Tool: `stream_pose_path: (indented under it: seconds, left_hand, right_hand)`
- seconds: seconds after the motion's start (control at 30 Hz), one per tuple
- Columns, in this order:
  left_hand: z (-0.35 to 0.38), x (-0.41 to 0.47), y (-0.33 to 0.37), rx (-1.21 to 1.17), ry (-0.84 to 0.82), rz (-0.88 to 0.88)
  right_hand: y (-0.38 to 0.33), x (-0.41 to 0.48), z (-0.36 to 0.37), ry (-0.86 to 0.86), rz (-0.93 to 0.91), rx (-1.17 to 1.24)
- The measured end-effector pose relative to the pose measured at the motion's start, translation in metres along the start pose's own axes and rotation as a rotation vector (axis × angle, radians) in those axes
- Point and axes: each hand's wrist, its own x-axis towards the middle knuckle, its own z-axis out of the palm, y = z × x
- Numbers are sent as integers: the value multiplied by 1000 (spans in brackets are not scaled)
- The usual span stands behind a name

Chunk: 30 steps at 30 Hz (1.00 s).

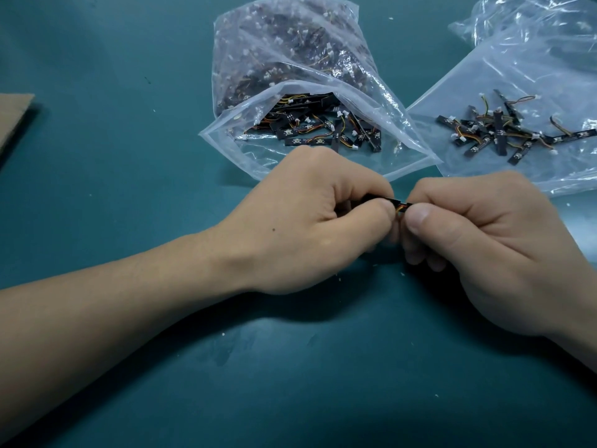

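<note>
My left hand (310,218) and my right hand (484,240) meet over the green mat (129,189), both pinching one small black circuit strip (399,203) with thin orange and yellow wires. Only a short piece of the strip shows between the thumbs; the rest is hidden in my fingers. Just behind my hands lies an open clear plastic bag (290,92) full of the same black strips with white connectors. To the right, a pile of strips (504,130) lies on top of a flat plastic bag (517,76).
A piece of brown cardboard (13,114) pokes in at the left edge. Another crumpled clear bag (529,14) sits at the top right. Small white specks are scattered over the mat.
</note>
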Motion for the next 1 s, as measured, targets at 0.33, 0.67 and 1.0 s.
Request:
stream_pose_path:
  seconds: [0.33, 0.67, 1.0]
  left_hand:
    - [-3, 1, 1, -152, -31, -20]
    - [-3, 0, 0, -160, -16, -33]
    - [-2, 0, 0, -133, 6, -14]
  right_hand:
    - [1, 0, -1, -7, 2, 76]
    - [0, 0, -1, 58, -4, -18]
    - [2, -1, -2, 44, -8, 43]
